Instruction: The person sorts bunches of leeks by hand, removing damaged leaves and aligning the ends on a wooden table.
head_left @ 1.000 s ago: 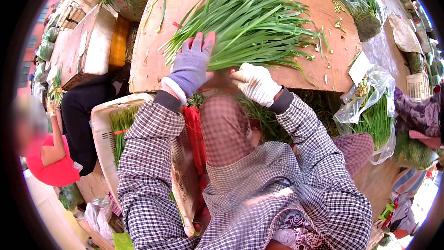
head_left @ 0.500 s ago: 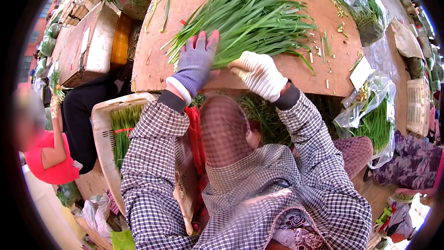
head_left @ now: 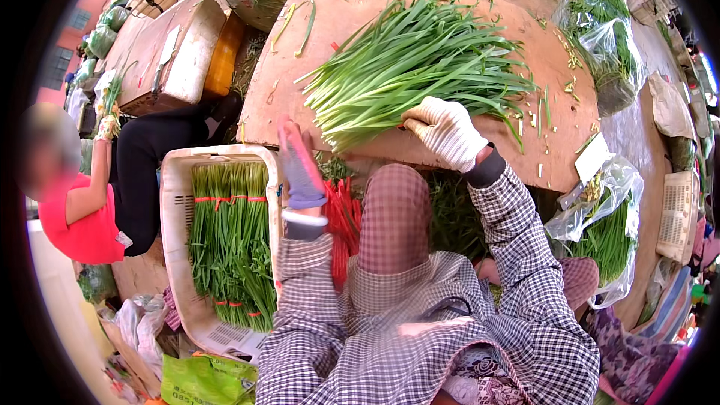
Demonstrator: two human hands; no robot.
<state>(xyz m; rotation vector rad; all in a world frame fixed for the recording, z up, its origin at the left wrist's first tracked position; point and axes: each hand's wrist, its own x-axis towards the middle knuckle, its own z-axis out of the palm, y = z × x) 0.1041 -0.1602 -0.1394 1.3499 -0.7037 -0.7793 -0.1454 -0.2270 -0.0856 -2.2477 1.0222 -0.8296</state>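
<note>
A loose heap of long, flat green leaves, like garlic chives [head_left: 420,67], lies across the brown board [head_left: 277,105] before me. At its near edge my right hand [head_left: 446,131], in a white knit glove, is closed. A small reddish bit shows at its fingertips; what it grips I cannot make out. My left hand [head_left: 301,169], in a purple-grey glove with pinkish fingers, is off the leaves, over the board's near left edge. Its fingers look stretched out, slightly blurred, with nothing in them. Beneath it hang red strips [head_left: 343,210] beside my knee.
To my left stands a white plastic crate [head_left: 176,202] of green bundles tied in red. A person [head_left: 82,202] in a pink top sits beyond it. Bagged greens [head_left: 604,217] and a knife [head_left: 571,196] are at right. Cut scraps [head_left: 574,67] dot the board's right side.
My left hand has left the leaves and moved down toward the red strips. My right hand stays by the heap's near edge. The view has shifted, showing more of the crate.
</note>
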